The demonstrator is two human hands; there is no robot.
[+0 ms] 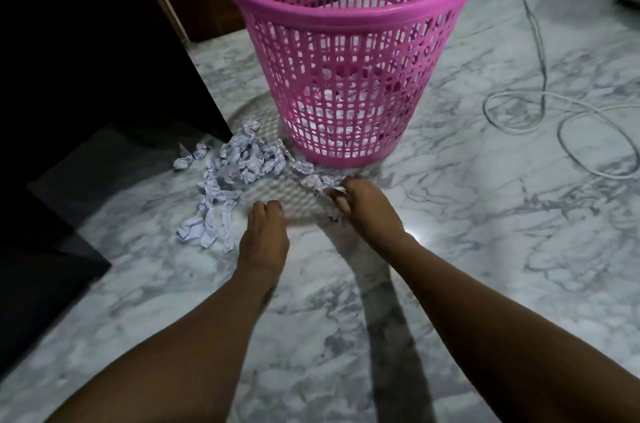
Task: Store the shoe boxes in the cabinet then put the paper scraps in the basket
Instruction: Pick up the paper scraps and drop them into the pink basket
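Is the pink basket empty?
Not empty: crumpled white paper shows through the lattice of the pink basket, near its bottom. More scraps lie outside.

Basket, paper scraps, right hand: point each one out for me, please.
basket (356, 12), head view, front of the rim.
paper scraps (242, 159), head view, middle of the pile on the floor.
right hand (369, 211), head view, back of the hand.

basket (346, 12): rim cut by top edge | paper scrap (337, 190): half hidden under blurred right hand (367, 211)
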